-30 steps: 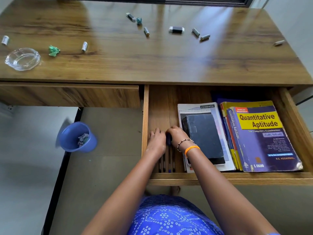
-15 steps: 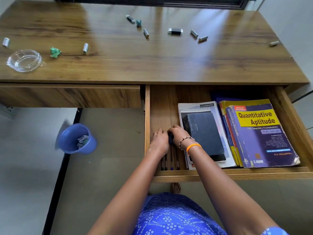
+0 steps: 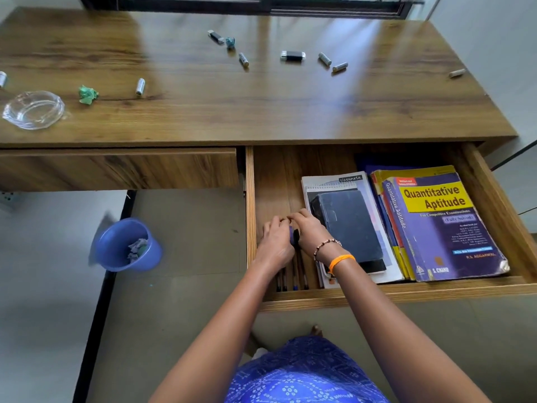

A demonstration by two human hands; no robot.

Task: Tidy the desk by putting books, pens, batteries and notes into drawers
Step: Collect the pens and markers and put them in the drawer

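Observation:
The right drawer (image 3: 406, 295) stands pulled out. Several pens (image 3: 295, 279) lie lengthwise in its left part, their near ends showing below my wrists. My left hand (image 3: 274, 239) and my right hand (image 3: 311, 231) are cupped together over the pens' far ends, fingertips touching, with a blue pen end between the palms. To their right lie a black diary (image 3: 351, 225) on a spiral notebook (image 3: 331, 181), and a "Quantitative Aptitude" book (image 3: 444, 228) on other books. Several batteries (image 3: 140, 86) (image 3: 243, 59) (image 3: 324, 59) and crumpled green notes (image 3: 87, 94) (image 3: 230, 42) are scattered on the desk top.
A glass bowl (image 3: 33, 109) sits at the desk's left edge. A black and silver item (image 3: 293, 55) lies mid-desk at the back. The left drawer (image 3: 116, 170) is closed. A blue bin (image 3: 125, 245) with crumpled paper stands on the floor to the left.
Both hands stay over the pens in the drawer. Their fingers have curled up and come together, so the fingertips now meet above the pens.

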